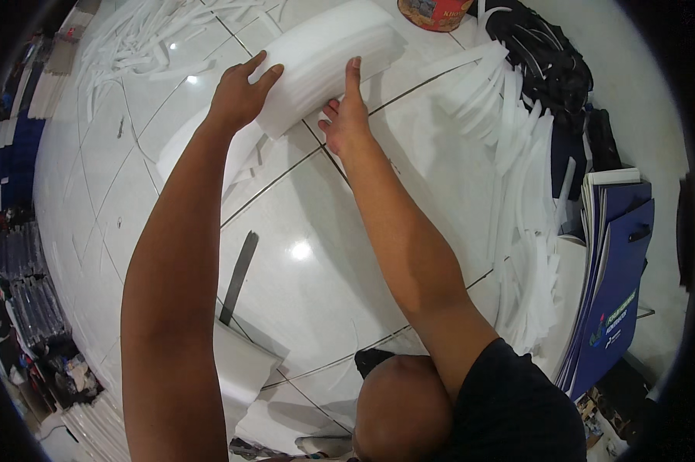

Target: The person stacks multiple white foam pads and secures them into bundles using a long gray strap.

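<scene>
A thick stack of white foam sheets (328, 54) lies on the tiled floor at the far side, its layers showing along the near edge. My left hand (240, 91) is at the stack's left end, thumb and forefinger stretched apart against it; its other fingers are hidden. Beside the near edge, my right hand (346, 119) has its thumb raised and fingers spread, palm toward the layers. More white foam (182, 138) lies partly behind my left forearm. Closer to me, a flat dark grey strip (240, 277) rests on the floor.
Foam offcuts (143, 42) are heaped at the far left, with long strips (517, 154) piled at the right. A red tub (434, 14) stands at the far edge. Blue bags (613, 269) lean at the right beneath a black bag (544, 58). My knee (403, 408) is near.
</scene>
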Available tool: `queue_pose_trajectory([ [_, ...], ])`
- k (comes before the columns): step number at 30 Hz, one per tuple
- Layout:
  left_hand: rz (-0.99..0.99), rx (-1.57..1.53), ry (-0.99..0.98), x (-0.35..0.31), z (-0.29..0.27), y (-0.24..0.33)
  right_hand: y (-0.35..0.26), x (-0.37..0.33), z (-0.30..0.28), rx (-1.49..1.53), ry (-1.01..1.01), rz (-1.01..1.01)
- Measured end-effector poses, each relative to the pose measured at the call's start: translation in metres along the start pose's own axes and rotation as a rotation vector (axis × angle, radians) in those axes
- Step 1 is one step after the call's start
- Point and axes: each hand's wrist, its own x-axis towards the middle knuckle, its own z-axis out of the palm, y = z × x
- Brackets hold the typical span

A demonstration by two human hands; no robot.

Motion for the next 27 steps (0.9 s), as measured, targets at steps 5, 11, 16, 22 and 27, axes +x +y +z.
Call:
queue_pose_trajectory([
  [5,0.025,-0.037,0.044,-0.004,0.005,-0.008,0.004,0.012,0.018,0.043,-0.081,-0.060],
  [11,-0.100,-0.178,0.084,-0.015,0.005,-0.013,-0.003,0.044,0.033,-0.051,-0.101,-0.075],
  [16,-0.045,0.039,0.262,-0.024,0.017,-0.013,0.007,0.044,0.050,0.046,-0.177,-0.182],
  [22,-0.061,-0.102,0.258,-0.038,0.021,-0.006,0.005,0.041,0.042,-0.006,-0.313,-0.224],
  [27,0.022,-0.196,0.250,-0.058,0.042,0.015,0.004,0.071,0.007,0.130,-0.490,-0.231],
])
